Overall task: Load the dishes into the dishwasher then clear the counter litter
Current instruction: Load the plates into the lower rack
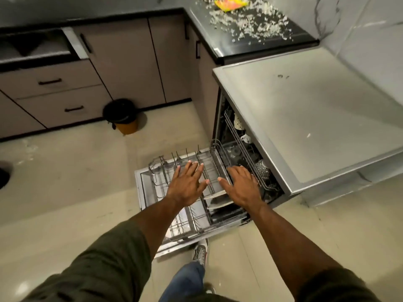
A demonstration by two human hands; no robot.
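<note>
Grey wire rack (187,192) sits pulled out over the dishwasher's (305,127) dropped door, long side running out from the machine toward the person. Two plates (218,201) stand on edge in it. Left hand (187,184) hovers flat, fingers spread, holding nothing; right hand (242,186) lies open, fingertips at the rack's rim. White litter (250,20) covers the black counter (220,42) beyond.

A bin (122,115) stands on the floor (65,171) before the cabinets (122,62); drawers (52,94) lie left of it.
</note>
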